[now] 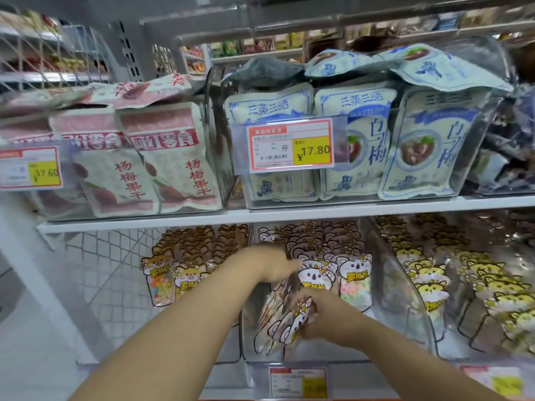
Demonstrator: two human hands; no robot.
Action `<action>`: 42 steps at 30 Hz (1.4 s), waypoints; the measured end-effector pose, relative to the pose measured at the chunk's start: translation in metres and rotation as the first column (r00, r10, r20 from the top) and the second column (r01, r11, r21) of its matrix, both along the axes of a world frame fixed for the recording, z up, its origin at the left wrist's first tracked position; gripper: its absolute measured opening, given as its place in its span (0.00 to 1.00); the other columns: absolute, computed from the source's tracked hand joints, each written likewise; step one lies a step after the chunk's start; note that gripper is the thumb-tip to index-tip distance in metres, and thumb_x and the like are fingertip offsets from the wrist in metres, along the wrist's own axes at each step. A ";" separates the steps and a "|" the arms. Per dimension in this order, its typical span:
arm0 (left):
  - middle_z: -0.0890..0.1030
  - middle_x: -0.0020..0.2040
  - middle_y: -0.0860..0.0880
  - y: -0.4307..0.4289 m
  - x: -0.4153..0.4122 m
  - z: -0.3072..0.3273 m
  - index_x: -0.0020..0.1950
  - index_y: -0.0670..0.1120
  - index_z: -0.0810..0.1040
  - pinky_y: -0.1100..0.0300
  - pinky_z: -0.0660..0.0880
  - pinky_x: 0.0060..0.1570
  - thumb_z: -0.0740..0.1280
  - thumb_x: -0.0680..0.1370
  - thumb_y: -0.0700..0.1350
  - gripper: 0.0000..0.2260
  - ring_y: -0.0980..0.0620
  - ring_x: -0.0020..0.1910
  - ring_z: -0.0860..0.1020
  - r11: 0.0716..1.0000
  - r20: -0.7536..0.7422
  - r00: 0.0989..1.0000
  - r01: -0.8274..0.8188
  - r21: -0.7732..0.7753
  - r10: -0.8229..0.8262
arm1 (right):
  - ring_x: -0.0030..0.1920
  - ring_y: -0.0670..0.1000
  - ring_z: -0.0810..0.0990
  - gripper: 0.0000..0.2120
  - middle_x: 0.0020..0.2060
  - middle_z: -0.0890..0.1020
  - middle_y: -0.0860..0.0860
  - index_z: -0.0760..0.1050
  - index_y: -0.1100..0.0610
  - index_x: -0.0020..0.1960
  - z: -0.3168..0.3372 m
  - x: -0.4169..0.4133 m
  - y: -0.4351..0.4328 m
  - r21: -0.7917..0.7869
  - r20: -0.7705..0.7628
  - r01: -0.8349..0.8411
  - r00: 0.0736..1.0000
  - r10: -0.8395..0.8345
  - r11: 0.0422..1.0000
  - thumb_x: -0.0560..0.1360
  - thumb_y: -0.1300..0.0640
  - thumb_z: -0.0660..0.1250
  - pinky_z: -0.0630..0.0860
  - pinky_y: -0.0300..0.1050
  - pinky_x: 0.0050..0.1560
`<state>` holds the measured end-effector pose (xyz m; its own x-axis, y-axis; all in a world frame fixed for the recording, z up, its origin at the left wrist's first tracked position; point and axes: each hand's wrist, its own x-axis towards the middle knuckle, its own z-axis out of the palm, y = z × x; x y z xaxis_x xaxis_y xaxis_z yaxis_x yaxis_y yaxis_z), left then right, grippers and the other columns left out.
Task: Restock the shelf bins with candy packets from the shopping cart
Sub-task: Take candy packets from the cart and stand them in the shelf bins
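At clear plastic bin (401, 319), R hand (321, 322) grips glossy koala packets (282, 324); L hand (275, 263) blurred, unclear.

My left hand (273, 263) is smeared by motion blur; its fingertips vanish among the koala candy packets (351, 274), so its grip is unclear. The packet bundle (285, 322) I grip hides some fingers of my right hand (324, 319). The lower price label (298, 382) is too blurred to read. The dark wrappers (509, 146) run off the right edge.

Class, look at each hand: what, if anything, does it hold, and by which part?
The right hand grips a bunch of white koala-shaped plastic candy packets by their head ends. The left hand is too blurred to tell.
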<state>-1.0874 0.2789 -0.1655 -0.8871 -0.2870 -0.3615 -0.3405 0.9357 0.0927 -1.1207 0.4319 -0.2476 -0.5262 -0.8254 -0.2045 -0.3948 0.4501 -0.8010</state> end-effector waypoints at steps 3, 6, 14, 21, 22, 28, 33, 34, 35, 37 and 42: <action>0.79 0.61 0.43 0.003 -0.003 -0.011 0.65 0.44 0.75 0.59 0.69 0.47 0.63 0.81 0.50 0.15 0.46 0.52 0.75 0.997 -0.035 0.997 0.067 -0.042 -0.069 | 0.34 0.40 0.72 0.21 0.37 0.76 0.46 0.77 0.49 0.57 -0.008 -0.003 0.000 -0.012 -0.020 -0.003 1.000 0.002 1.000 0.68 0.64 0.77 0.66 0.36 0.35; 0.78 0.59 0.44 -0.004 -0.001 -0.017 0.66 0.48 0.73 0.57 0.70 0.45 0.62 0.79 0.36 0.16 0.44 0.54 0.77 0.985 -0.041 0.996 0.066 -0.161 -0.074 | 0.34 0.31 0.74 0.19 0.39 0.77 0.42 0.78 0.51 0.55 -0.008 -0.005 0.001 -0.046 -0.015 -0.017 1.000 0.017 0.999 0.69 0.64 0.78 0.68 0.29 0.35; 0.75 0.62 0.45 -0.002 0.001 -0.030 0.60 0.50 0.80 0.37 0.62 0.70 0.54 0.79 0.65 0.25 0.42 0.66 0.72 0.918 0.078 0.995 0.092 -0.387 -0.067 | 0.35 0.38 0.74 0.18 0.42 0.77 0.43 0.76 0.45 0.49 -0.011 -0.007 0.004 -0.073 -0.018 -0.042 0.999 0.040 0.996 0.69 0.63 0.78 0.69 0.31 0.35; 0.72 0.67 0.50 0.008 -0.004 -0.041 0.61 0.60 0.79 0.24 0.38 0.67 0.64 0.77 0.54 0.13 0.43 0.67 0.71 0.907 0.050 0.999 0.022 -0.420 -0.002 | 0.39 0.36 0.79 0.15 0.38 0.84 0.39 0.81 0.45 0.42 -0.015 -0.013 0.008 -0.060 -0.009 -0.047 0.999 0.047 0.997 0.66 0.64 0.78 0.76 0.36 0.42; 0.74 0.64 0.50 0.006 -0.002 -0.037 0.59 0.57 0.79 0.26 0.43 0.69 0.63 0.78 0.53 0.12 0.44 0.64 0.72 0.913 0.014 1.000 -0.008 -0.408 0.015 | 0.39 0.38 0.79 0.13 0.38 0.85 0.42 0.82 0.48 0.42 -0.016 -0.014 0.008 -0.051 -0.008 -0.032 0.999 0.032 0.998 0.66 0.64 0.77 0.79 0.41 0.44; 0.76 0.57 0.48 -0.007 0.031 -0.022 0.51 0.52 0.72 0.34 0.48 0.74 0.60 0.80 0.54 0.07 0.46 0.63 0.74 0.941 -0.262 0.963 -0.150 -0.303 0.069 | 0.39 0.43 0.79 0.14 0.41 0.82 0.52 0.81 0.56 0.53 -0.018 -0.018 0.009 0.018 -0.033 0.028 0.999 -0.027 0.999 0.68 0.63 0.75 0.79 0.46 0.51; 0.73 0.64 0.51 -0.008 0.044 -0.036 0.47 0.55 0.70 0.31 0.47 0.73 0.62 0.78 0.57 0.07 0.47 0.67 0.69 0.922 -0.376 0.924 -0.208 -0.326 0.076 | 0.47 0.53 0.83 0.14 0.45 0.84 0.54 0.81 0.57 0.51 -0.021 -0.021 0.009 0.041 -0.034 0.065 0.997 -0.063 0.997 0.66 0.62 0.75 0.80 0.52 0.52; 0.73 0.65 0.51 -0.007 0.044 -0.036 0.51 0.55 0.74 0.29 0.43 0.72 0.63 0.78 0.57 0.08 0.46 0.69 0.67 0.911 -0.339 0.938 -0.200 -0.361 0.072 | 0.47 0.53 0.83 0.13 0.44 0.84 0.52 0.81 0.56 0.49 -0.022 -0.020 0.009 0.040 -0.032 0.072 0.997 -0.070 0.997 0.65 0.61 0.75 0.80 0.53 0.52; 0.73 0.66 0.50 -0.006 0.044 -0.035 0.56 0.54 0.76 0.28 0.39 0.71 0.64 0.78 0.56 0.10 0.45 0.71 0.66 0.901 -0.302 0.951 -0.186 -0.392 0.065 | 0.46 0.53 0.83 0.12 0.43 0.85 0.51 0.81 0.55 0.48 -0.023 -0.021 0.009 0.032 -0.024 0.075 0.997 -0.074 0.997 0.65 0.61 0.75 0.80 0.53 0.51; 0.71 0.70 0.49 -0.002 0.039 -0.030 0.65 0.51 0.74 0.26 0.32 0.67 0.65 0.77 0.52 0.16 0.44 0.74 0.64 0.878 -0.228 0.972 -0.155 -0.453 0.054 | 0.46 0.52 0.83 0.12 0.43 0.85 0.50 0.81 0.55 0.48 -0.023 -0.021 0.009 0.024 -0.013 0.078 0.997 -0.078 0.997 0.65 0.61 0.75 0.80 0.51 0.51; 0.74 0.65 0.44 0.000 0.020 -0.022 0.69 0.45 0.70 0.25 0.33 0.66 0.66 0.74 0.40 0.23 0.43 0.68 0.70 0.814 -0.076 0.996 -0.075 -0.576 0.039 | 0.43 0.49 0.83 0.11 0.41 0.85 0.49 0.82 0.53 0.47 -0.021 -0.020 0.011 0.015 0.010 0.091 0.996 -0.091 0.996 0.66 0.60 0.77 0.80 0.49 0.51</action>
<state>-1.0678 0.2785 -0.1873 -0.8765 -0.4774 -0.0621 -0.4062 0.8024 -0.4372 -1.1404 0.4430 -0.2688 -0.5965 -0.7713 -0.2219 -0.3436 0.4953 -0.7979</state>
